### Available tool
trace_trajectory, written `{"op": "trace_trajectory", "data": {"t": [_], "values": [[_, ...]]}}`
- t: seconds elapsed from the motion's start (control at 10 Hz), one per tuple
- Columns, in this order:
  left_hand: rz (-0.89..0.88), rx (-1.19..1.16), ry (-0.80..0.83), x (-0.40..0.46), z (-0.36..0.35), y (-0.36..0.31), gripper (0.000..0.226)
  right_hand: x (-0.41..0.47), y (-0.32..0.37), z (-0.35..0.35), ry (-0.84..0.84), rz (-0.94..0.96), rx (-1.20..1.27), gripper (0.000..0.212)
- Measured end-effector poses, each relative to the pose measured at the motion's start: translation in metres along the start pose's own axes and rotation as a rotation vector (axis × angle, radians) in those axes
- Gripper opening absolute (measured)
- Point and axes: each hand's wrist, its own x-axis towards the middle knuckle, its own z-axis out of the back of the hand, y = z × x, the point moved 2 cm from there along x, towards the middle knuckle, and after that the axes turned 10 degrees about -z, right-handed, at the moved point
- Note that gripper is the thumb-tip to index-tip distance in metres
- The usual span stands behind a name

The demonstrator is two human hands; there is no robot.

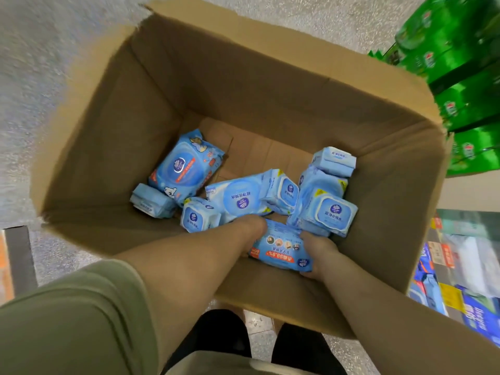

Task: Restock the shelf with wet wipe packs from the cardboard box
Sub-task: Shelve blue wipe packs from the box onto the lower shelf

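Brown cardboard is filling most of the view: a deep, open cardboard box (pixel 270 85) is sitting on a speckled grey floor (pixel 40 77), seen from directly above by a person who is reaching into it with both bare arms. Near the box's near wall, both hands are closing on one blue wet wipe pack (pixel 281 251) from opposite ends; the left hand (pixel 250 228) is gripping its left end and the right hand (pixel 315 247) is gripping its right end, fingers tucked underneath. Several more blue packs (pixel 238 198) are lying loose on the box bottom, clustered toward the near edge, with one larger pack (pixel 186 167) lying toward the left wall. A shelf (pixel 460 269) of similar blue goods is showing past the box's right edge, and green cartons (pixel 465 63) are stacked beyond its far right corner. To do this lift well, the person is probably best keeping the soft pack level and raising it straight up, clear of the neighbouring packs and the box wall, before turning right toward the shelf.
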Motion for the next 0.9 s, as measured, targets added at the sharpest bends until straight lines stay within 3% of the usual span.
{"op": "trace_trajectory", "data": {"t": [0.1,0.2,0.3,0.4,0.5,0.6,0.7,0.8,0.9], "values": [[0.109,-0.243,-0.033,-0.024,0.003,0.002,0.033,-0.048,0.002,0.0,-0.019,0.059,0.082,0.024],[-0.06,-0.275,-0.1,-0.062,0.021,-0.009,0.017,-0.097,0.004,0.0,0.009,0.216,0.093,0.012],[-0.297,-0.222,-0.156,-0.122,0.043,-0.023,0.03,-0.145,0.003,0.009,0.024,0.384,0.098,0.017],[-0.466,-0.213,-0.228,-0.15,0.057,-0.023,0.032,-0.199,0.003,0.021,0.078,0.549,0.176,0.055],[-0.633,-0.216,-0.284,-0.179,0.063,-0.033,0.014,-0.241,0.009,0.039,0.127,0.614,0.19,0.078],[-0.788,-0.203,-0.281,-0.213,0.061,-0.051,0.017,-0.284,0.012,0.065,0.208,0.711,0.191,0.029],[-0.941,-0.274,-0.274,-0.248,0.054,-0.076,0.03,-0.323,0.006,0.094,0.207,0.926,0.251,0.036],[-1.072,-0.508,-0.146,-0.289,0.034,-0.104,0.035,-0.353,-0.007,0.122,0.024,1.207,0.24,0.048],[-1.036,-0.821,0.152,-0.329,0.003,-0.125,0.028,-0.381,-0.021,0.154,-0.221,1.446,0.202,0.064]]}}
